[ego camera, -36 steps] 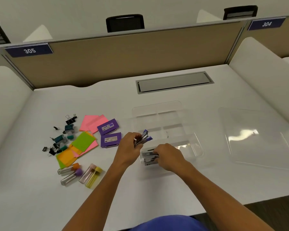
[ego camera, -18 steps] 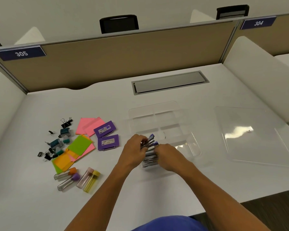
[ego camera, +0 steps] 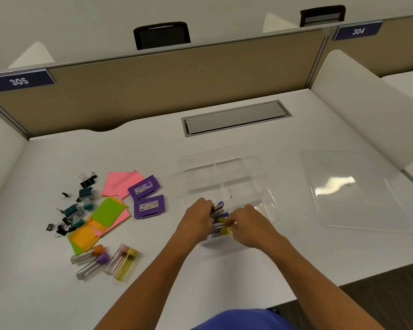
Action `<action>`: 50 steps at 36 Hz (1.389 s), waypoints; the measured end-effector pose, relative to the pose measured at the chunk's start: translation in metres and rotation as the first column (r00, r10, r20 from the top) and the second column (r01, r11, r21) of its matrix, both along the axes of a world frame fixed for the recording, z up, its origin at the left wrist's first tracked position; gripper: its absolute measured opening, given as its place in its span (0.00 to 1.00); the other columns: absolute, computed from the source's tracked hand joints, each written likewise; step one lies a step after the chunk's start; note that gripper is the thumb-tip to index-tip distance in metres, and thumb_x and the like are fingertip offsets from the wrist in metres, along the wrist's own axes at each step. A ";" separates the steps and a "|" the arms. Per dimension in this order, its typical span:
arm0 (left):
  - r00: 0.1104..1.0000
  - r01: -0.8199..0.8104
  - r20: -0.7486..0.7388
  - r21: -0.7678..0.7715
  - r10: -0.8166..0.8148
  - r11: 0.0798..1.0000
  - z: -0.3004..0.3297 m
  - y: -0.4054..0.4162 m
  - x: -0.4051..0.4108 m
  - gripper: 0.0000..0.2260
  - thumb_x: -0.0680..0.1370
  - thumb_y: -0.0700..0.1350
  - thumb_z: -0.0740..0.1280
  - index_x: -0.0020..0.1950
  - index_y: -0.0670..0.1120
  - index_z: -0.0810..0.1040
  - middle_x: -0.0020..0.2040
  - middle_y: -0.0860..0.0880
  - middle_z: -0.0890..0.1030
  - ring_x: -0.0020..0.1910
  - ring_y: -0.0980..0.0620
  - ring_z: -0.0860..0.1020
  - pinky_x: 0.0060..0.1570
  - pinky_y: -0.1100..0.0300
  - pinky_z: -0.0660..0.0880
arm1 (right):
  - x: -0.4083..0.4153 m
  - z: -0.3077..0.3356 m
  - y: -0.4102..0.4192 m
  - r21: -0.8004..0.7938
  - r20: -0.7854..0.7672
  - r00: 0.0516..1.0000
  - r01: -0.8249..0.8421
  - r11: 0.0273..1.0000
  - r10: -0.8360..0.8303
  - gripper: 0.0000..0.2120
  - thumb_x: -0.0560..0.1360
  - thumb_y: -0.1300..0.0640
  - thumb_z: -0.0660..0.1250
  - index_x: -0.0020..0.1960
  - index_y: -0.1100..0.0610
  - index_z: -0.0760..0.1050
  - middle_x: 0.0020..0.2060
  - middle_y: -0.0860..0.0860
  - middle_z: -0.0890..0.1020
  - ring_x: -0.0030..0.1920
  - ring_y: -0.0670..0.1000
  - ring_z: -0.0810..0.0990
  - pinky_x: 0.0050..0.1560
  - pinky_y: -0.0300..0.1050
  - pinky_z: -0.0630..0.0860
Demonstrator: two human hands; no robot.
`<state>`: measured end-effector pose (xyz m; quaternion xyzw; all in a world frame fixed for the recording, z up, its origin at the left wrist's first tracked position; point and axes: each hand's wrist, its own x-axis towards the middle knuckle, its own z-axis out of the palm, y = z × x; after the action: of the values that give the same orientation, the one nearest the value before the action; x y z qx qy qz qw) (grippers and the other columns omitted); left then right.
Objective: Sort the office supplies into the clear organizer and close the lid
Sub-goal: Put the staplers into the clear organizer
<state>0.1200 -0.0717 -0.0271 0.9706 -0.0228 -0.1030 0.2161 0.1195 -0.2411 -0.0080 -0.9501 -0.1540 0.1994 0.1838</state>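
Note:
The clear organizer point(ego camera: 227, 163) lies open mid-desk, its far compartments bare. Several small staplers point(ego camera: 218, 217) with purple and yellow ends are bunched in its near-left compartment. My left hand point(ego camera: 197, 219) grips them from the left, and my right hand point(ego camera: 248, 225) pinches them from the right. The clear lid point(ego camera: 353, 191) lies flat to the right of the organizer. On the left lie sticky notes point(ego camera: 109, 210), two purple staple boxes point(ego camera: 148, 198), binder clips point(ego camera: 86, 181) and several capped tubes point(ego camera: 105, 260).
A grey cable hatch point(ego camera: 234, 117) is set into the desk behind the organizer. A tan partition point(ego camera: 177, 84) closes the back, and white side panels point(ego camera: 367, 108) flank the desk. The near desk edge runs past my forearms.
The stapler in my left hand has come down against those in the near-left compartment. Both hands have closed in around the bunch. The view has shifted a little.

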 end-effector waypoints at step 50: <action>0.965 -0.123 0.208 -0.174 0.158 0.977 -0.007 0.025 -0.038 0.13 0.78 0.45 0.68 0.61 0.44 0.79 0.57 0.46 0.77 0.53 0.50 0.77 0.54 0.67 0.71 | 0.005 0.002 0.031 0.030 0.214 0.975 0.052 0.998 -0.057 0.10 0.78 0.44 0.65 0.50 0.47 0.82 0.40 0.47 0.84 0.37 0.47 0.77 0.37 0.38 0.70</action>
<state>0.0823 -0.0470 -0.0344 0.9548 0.0142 0.0233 0.2959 0.1248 -0.2104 -0.0058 -0.9677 -0.1492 0.0885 0.1831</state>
